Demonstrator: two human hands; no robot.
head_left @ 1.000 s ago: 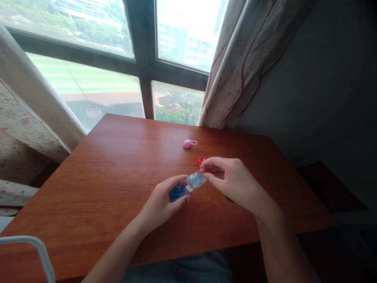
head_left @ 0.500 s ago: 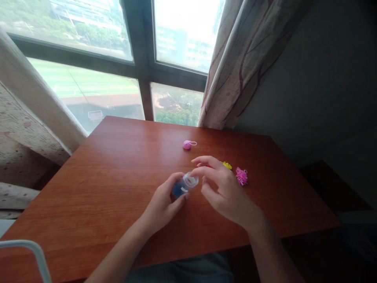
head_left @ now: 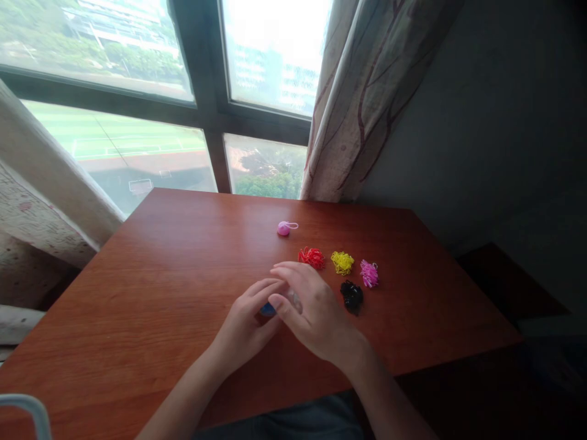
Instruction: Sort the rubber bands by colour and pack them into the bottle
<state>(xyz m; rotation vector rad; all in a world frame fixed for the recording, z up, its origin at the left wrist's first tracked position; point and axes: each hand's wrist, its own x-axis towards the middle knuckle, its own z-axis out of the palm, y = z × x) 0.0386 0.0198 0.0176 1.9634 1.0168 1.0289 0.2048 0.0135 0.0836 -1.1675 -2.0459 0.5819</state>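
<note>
A small clear jar (head_left: 293, 298) with blue contents (head_left: 268, 310) is mostly covered by my two hands above the table. My left hand (head_left: 245, 324) is closed round the jar from the left. Over the top and right side of the jar curves my right hand (head_left: 316, 308), thumb on the near side and fingers reaching across the mouth. Just beyond the hands is a pile of red rubber bands (head_left: 312, 258). Piles of yellow bands (head_left: 342, 263), pink bands (head_left: 369, 274) and black bands (head_left: 352, 295) lie to the right.
A round pink piece with a loop (head_left: 284, 228) lies toward the back of the brown wooden table (head_left: 151, 293). Behind the table stand a window (head_left: 211, 122) and curtains (head_left: 339, 140). A pale curved bar (head_left: 32, 406) shows at the lower left.
My right hand has moved left and closed over the jar's mouth, which was open to view before. The red and black piles now show. The view has shifted slightly.
</note>
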